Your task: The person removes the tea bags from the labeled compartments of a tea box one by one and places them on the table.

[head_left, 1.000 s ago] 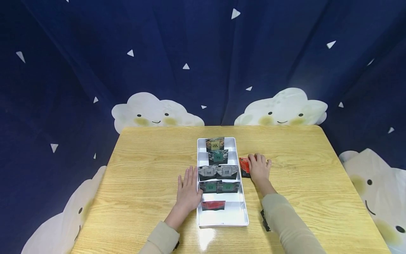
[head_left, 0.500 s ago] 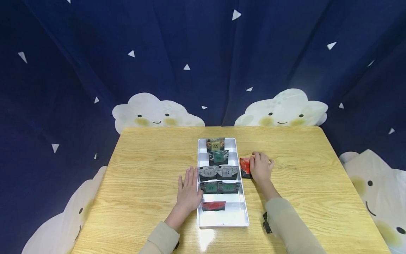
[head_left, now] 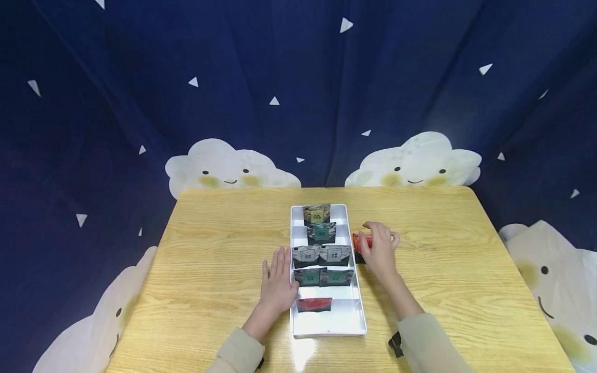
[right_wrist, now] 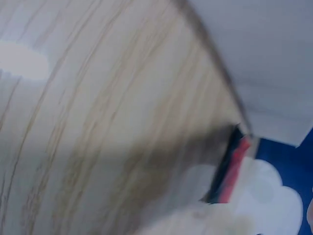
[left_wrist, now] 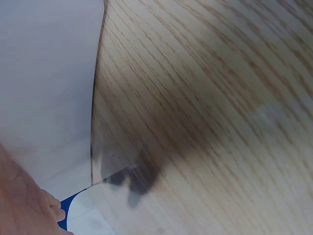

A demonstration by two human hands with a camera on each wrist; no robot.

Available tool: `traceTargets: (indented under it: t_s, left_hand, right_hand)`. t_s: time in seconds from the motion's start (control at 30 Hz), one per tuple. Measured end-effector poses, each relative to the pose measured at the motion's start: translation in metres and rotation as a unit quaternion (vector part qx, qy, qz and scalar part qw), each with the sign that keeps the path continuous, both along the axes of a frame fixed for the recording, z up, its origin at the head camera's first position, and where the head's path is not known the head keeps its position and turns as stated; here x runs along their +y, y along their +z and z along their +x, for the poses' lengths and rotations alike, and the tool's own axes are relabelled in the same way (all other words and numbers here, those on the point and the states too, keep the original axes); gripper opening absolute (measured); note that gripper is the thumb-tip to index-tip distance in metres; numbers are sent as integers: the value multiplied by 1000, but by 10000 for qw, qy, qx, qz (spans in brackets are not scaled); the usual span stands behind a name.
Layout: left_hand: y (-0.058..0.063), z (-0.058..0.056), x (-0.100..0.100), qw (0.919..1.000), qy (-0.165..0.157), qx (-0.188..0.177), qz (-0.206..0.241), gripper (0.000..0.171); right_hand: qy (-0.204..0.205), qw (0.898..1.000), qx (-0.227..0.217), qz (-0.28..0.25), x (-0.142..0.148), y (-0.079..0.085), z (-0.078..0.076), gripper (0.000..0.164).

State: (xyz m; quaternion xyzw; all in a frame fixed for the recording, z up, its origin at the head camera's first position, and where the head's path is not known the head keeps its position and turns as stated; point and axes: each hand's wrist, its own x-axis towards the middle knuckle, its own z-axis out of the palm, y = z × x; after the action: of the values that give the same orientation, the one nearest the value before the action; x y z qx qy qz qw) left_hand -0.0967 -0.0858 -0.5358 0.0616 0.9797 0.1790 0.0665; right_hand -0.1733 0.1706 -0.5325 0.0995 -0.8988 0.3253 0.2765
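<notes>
A white compartment tray (head_left: 328,325) stands upright on the table, holding several small flat packets in rows. My left hand (head_left: 277,290) rests along its left side with fingers straight and thumb over the rim; in the left wrist view my left hand (left_wrist: 24,200) shows beside the tray's wall. Right of the tray lies a red and black packet (head_left: 359,254), also seen in the right wrist view as a thin red and black packet (right_wrist: 230,169) near the tray wall. Over it my right hand (head_left: 381,254) has thumb and fingers spread apart, the red showing between them.
In the tray are a brown packet (head_left: 317,213), a dark green packet (head_left: 321,233), two grey packets (head_left: 334,255), two green packets (head_left: 310,277) and a red packet (head_left: 314,304). A blue curtain (head_left: 261,62) hangs behind the wooden table (head_left: 214,248).
My right hand first drew slightly right off the red and black packet, then came back left with thumb and fingers parted over it. My left hand and the tray stay in place.
</notes>
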Motion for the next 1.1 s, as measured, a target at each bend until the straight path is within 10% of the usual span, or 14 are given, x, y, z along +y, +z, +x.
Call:
traceTargets:
  t_s: [0.4, 1.1]
  left_hand:
    - [-2, 1, 0, 10000, 16, 36, 34, 77]
    - [-4, 0, 1, 9999, 22, 165, 7, 78]
  right_hand:
    - [1181, 9919, 333, 315, -27, 29, 36, 22]
    - [2811, 9450, 395, 1622, -58, 19, 89, 23]
